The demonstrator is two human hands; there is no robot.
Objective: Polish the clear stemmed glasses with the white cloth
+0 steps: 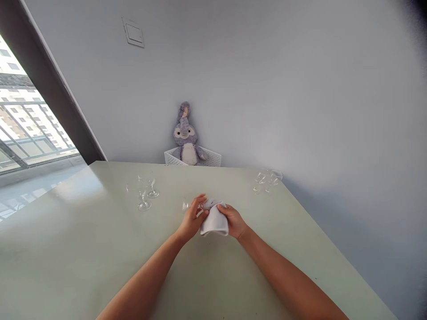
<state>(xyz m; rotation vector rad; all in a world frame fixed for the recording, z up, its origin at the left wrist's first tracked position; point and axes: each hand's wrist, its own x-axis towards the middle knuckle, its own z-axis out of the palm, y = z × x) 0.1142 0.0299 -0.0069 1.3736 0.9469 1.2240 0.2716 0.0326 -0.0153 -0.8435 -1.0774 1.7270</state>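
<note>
— Largest first: what carries everything?
— Your pale tabletop (83, 249), with upright left-side goblets (144, 205) and far-right goblets (273, 179), perhaps grouped aside to give your arms room.
— And the grips?
— Your right hand (234, 221) pinches a folded white cloth (215, 221) around the bowl. Your left hand (192, 218) is clamped on the held goblet (185, 206) near its stem, probably steadying it.
— How does that glass look?
— Clear and thin, tilted sideways between your hands, foot leftward, bowl partly hidden by cloth.
</note>
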